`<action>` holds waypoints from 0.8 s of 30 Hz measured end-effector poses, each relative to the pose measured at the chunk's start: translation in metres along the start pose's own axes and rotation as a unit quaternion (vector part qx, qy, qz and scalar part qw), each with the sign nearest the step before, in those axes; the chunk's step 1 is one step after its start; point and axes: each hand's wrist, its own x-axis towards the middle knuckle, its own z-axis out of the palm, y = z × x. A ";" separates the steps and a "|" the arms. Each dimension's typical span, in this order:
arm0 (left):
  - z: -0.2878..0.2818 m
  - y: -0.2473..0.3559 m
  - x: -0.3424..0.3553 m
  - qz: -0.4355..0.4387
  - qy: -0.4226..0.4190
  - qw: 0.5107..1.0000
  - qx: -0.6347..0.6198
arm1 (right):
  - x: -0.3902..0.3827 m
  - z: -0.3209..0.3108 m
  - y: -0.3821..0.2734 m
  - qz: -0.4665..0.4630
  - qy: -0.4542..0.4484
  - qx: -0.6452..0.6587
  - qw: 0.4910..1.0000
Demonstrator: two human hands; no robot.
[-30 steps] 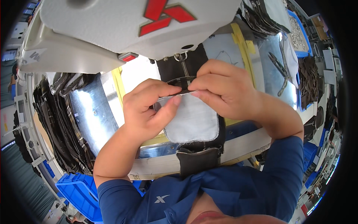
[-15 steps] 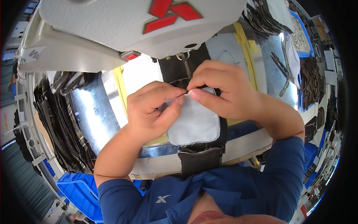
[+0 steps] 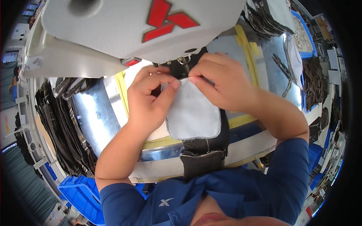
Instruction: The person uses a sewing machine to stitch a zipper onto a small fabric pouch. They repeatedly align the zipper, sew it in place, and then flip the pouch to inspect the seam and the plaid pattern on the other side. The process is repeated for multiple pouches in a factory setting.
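Observation:
A light grey fabric piece [image 3: 194, 115] with rounded lower corners lies over a long black fabric strip [image 3: 211, 145]. My left hand [image 3: 151, 92] pinches the piece's top edge between thumb and forefinger. Close beside it, my right hand [image 3: 222, 81] pinches the same edge from the right. Above my fingers, the black strip carries a zip and a metal D-ring [image 3: 184, 60] and runs under the head of a white sewing machine [image 3: 124, 30]. The needle area is hidden by the machine head. At the table's front edge hangs a black zipped pouch [image 3: 203, 164], joined to the strip.
Dark fabric pieces [image 3: 62, 128] are stacked at the left. At the right lie thread snips [image 3: 284, 69], a blue tray [image 3: 304, 35] of metal parts and a pile of brown pieces [image 3: 314, 84]. Yellow tape [image 3: 249, 56] marks the table. A blue crate [image 3: 83, 196] stands at lower left.
Both hands have moved a little away from me toward the machine, carrying the grey fabric piece's top edge. More of the black strip shows below the piece.

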 end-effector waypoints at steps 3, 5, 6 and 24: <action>0.002 -0.008 0.011 -0.104 -0.019 0.994 -0.036 | 0.009 0.003 0.009 0.053 -0.022 -0.024 0.998; -0.006 -0.001 0.024 -0.180 -0.062 0.982 0.007 | 0.015 0.002 0.016 0.095 -0.041 -0.023 0.994; -0.007 0.002 0.028 -0.178 -0.057 0.982 0.009 | 0.020 -0.001 0.018 0.119 -0.054 -0.023 0.991; -0.011 -0.013 0.045 -0.030 -0.071 0.995 0.061 | 0.029 -0.003 0.029 0.133 -0.099 -0.023 0.986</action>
